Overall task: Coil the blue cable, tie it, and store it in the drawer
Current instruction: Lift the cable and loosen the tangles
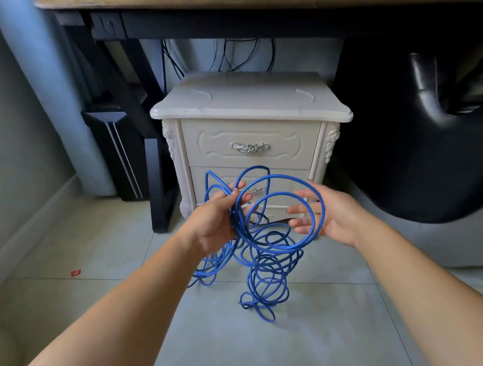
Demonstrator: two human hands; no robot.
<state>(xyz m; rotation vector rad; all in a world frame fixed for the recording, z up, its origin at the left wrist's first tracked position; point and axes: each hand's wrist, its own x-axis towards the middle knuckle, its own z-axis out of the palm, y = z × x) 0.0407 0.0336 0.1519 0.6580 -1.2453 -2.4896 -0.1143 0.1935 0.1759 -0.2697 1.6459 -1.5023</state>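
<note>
Coiling looks like the step in hand, and I'd say it's early days. The left hand [214,223] grips a bunch of loops of the blue cable [238,227], fingers curled round them. The right hand [326,219] is open with its fingers spread, and one big loop sits round them. The rest of the cable hangs in a messy, springy tangle down to the tile floor [250,353], right in front of the white nightstand [244,103], whose top drawer [289,137] is shut.

My tip: use the left as the anchor, feed one loop at a time with the right, match each to that big one, and let the tangle untwist as it lifts. Don't yank or it'll knot. I can't spot any tie.
</note>
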